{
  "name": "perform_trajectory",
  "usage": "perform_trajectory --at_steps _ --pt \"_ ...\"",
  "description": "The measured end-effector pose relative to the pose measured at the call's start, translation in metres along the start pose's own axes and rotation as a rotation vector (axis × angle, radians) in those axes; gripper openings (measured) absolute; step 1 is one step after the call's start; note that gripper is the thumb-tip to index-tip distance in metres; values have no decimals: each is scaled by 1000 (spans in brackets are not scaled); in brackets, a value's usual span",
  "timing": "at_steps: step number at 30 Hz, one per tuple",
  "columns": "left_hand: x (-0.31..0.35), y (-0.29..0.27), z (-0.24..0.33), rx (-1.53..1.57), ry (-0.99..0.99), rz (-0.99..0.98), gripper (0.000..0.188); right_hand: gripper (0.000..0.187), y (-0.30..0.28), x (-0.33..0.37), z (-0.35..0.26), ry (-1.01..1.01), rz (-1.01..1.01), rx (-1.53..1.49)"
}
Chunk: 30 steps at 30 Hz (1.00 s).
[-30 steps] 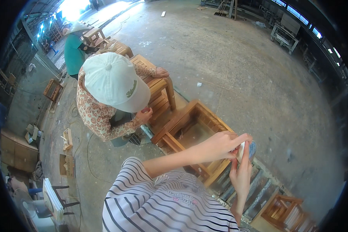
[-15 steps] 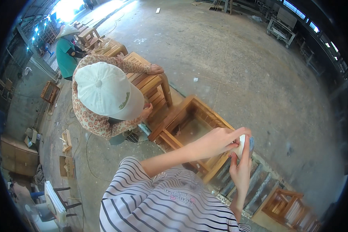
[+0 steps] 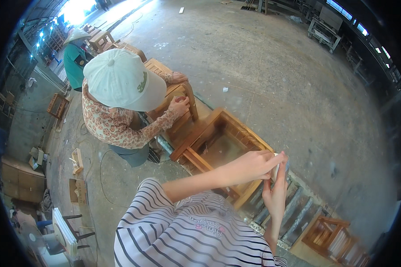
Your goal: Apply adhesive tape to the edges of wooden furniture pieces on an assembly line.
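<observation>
My left hand (image 3: 253, 163) and my right hand (image 3: 276, 192) meet in front of me, to the right. The fingertips of both pinch a small white object (image 3: 278, 161); what it is I cannot tell. Below the hands lies an overturned wooden chair frame (image 3: 216, 133) on the concrete floor. A co-worker in a white cap (image 3: 120, 79) and a floral shirt bends over another wooden chair (image 3: 176, 95) and presses one hand (image 3: 180, 104) on it.
Grey slats (image 3: 294, 211) lie on the floor under my right forearm, with a small wooden frame (image 3: 327, 236) beyond them. A second person in a teal top and conical hat (image 3: 75, 51) stands far left among wooden furniture. A cable (image 3: 100, 171) runs over the floor.
My hands have stayed together on the small white object. The co-worker's capped head has shifted a little toward the upper left of the view.
</observation>
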<state>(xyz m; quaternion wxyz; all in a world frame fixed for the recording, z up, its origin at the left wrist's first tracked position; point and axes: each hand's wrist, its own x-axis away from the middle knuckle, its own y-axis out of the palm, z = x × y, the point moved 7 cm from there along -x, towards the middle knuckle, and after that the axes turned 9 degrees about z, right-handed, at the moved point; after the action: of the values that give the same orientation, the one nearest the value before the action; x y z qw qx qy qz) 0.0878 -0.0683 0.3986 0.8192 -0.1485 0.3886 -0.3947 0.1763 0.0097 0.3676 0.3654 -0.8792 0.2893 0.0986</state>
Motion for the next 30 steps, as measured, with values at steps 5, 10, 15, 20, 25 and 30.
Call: perform_trajectory --at_steps 5,10,15,20,25,30 --pt "3 2 -2 251 -216 81 51 71 -9 -8 6 119 92 -201" --pt "-4 -10 -7 143 -199 226 42 70 -24 -10 1 81 146 -321" --pt "-2 -14 -4 232 -204 245 28 70 -27 -10 -6 169 118 -459" --pt "-11 -19 2 196 -133 293 21 72 -27 -19 -14 132 90 -414" --pt "-24 -31 11 102 25 386 21 73 -27 -31 -24 78 140 -326" --pt "-23 -32 19 50 107 471 20 73 -29 -32 -34 61 199 -286"
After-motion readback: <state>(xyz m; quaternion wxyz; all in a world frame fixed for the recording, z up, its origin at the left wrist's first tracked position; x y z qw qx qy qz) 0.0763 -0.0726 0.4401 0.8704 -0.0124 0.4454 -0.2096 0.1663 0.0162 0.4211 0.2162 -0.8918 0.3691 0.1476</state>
